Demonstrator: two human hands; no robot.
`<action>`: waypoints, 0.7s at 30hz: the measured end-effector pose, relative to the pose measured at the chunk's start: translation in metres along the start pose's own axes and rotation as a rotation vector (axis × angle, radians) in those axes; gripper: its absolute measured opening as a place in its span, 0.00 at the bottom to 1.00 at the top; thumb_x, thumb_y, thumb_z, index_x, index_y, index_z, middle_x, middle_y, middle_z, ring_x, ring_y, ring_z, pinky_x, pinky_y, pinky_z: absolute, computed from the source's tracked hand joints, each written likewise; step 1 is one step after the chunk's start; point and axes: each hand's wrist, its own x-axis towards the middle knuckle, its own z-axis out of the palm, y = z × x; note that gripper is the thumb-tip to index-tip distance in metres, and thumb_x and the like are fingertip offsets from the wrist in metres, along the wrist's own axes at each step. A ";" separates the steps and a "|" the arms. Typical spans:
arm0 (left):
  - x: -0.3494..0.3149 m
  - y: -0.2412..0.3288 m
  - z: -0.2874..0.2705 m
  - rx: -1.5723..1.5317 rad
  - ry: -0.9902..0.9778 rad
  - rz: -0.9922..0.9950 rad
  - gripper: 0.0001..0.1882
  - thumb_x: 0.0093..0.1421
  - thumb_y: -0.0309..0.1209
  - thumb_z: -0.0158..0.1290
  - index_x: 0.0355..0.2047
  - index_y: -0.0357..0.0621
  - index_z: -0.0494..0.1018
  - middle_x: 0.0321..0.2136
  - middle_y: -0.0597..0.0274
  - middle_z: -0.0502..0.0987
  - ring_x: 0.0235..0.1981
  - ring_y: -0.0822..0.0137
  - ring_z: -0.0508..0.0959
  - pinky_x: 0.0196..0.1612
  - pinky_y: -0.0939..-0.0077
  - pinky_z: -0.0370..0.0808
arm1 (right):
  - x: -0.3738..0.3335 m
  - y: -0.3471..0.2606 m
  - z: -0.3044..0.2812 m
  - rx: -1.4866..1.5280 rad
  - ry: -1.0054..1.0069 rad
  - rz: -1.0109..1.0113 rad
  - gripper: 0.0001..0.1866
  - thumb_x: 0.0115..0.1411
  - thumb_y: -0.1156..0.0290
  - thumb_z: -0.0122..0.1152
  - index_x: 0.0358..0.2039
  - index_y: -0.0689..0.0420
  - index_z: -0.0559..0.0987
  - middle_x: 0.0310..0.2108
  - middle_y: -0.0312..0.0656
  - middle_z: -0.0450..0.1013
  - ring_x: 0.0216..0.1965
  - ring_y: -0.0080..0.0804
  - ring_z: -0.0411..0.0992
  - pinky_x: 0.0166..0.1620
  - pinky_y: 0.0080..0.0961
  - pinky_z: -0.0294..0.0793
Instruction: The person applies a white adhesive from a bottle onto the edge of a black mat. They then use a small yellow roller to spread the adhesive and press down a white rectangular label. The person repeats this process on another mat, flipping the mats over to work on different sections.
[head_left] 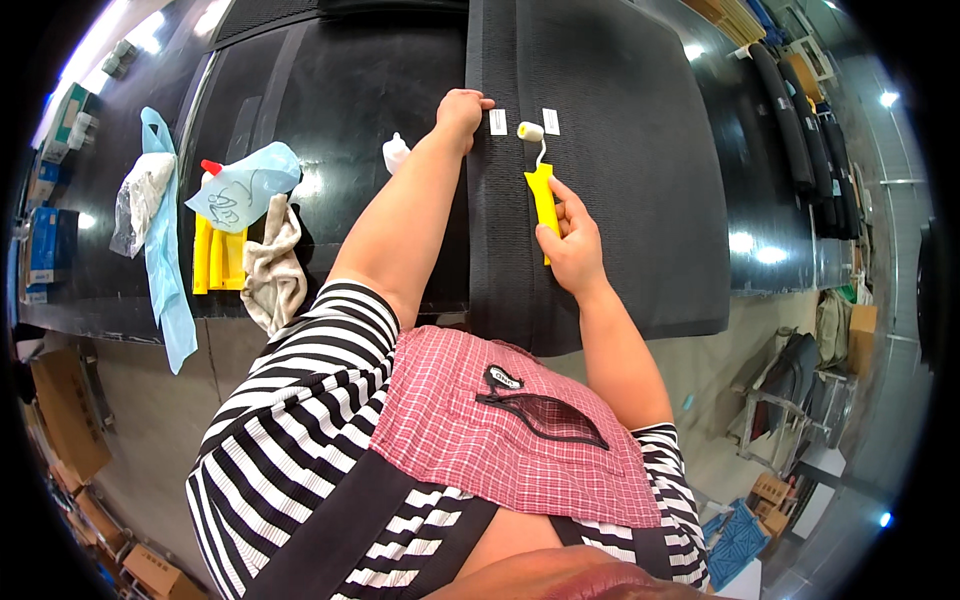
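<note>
My right hand [573, 240] is wrapped round the yellow handle of a small paint roller [544, 200]. Its short pale roller head points away from me, just beside a white label [550, 121] on a black ribbed mat [640, 230]. My left hand [462, 116] is at the mat's left edge with its fingers curled together, one fingertip reaching towards a second white label [498, 122]. Whatever those fingers may pinch is hidden. A small white bottle [396, 153] stands on the dark table, left of my left forearm.
On the left of the table [350, 90] lie a yellow tray [219, 262], a crumpled cloth [274, 265], light blue plastic film [250, 185] and a clear plastic bag [145, 200]. Dark rolls [782, 115] rest at the far right. A trolley [775, 410] stands on the floor.
</note>
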 end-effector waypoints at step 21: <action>-0.131 -0.094 -0.046 0.783 -0.129 1.003 0.08 0.56 0.25 0.58 0.37 0.42 0.75 0.53 0.51 0.74 0.57 0.48 0.72 0.62 0.57 0.69 | 0.091 -0.024 0.039 -0.934 -0.074 -0.078 0.35 0.54 0.69 0.58 0.65 0.57 0.71 0.47 0.54 0.75 0.51 0.52 0.75 0.56 0.42 0.74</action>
